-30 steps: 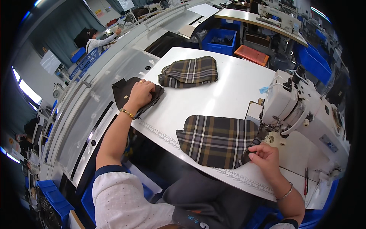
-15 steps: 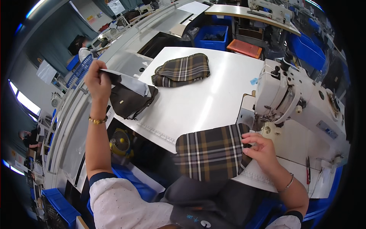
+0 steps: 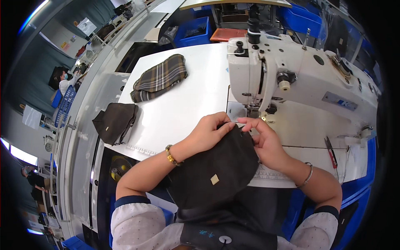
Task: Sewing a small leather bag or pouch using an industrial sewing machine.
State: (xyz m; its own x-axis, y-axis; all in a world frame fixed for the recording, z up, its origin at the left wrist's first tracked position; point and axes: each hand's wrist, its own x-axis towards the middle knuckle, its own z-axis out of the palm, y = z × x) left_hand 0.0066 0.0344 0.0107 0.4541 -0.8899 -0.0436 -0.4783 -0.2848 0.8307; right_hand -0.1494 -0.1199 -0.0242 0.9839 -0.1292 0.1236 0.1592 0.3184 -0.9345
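My left hand (image 3: 210,132) and my right hand (image 3: 263,141) both pinch the far edge of a dark brown fabric piece (image 3: 214,173) that lies over the near edge of the white sewing table (image 3: 187,108). The fabric bears a small pale diamond patch. Its held edge sits just in front of the needle area of the white sewing machine (image 3: 300,79). The plaid piece seen earlier is hidden under the dark fabric, if it is there at all.
A folded plaid fabric stack (image 3: 160,78) lies at the table's far left. A pile of dark fabric pieces (image 3: 116,121) sits on the left table edge. Red-handled snips (image 3: 330,151) lie to the right. Blue bins (image 3: 193,30) stand beyond. A person (image 3: 63,81) works far left.
My left hand lifted a dark piece from the left pile and brought it across to the machine. It now covers the plaid piece, and both hands hold its edge.
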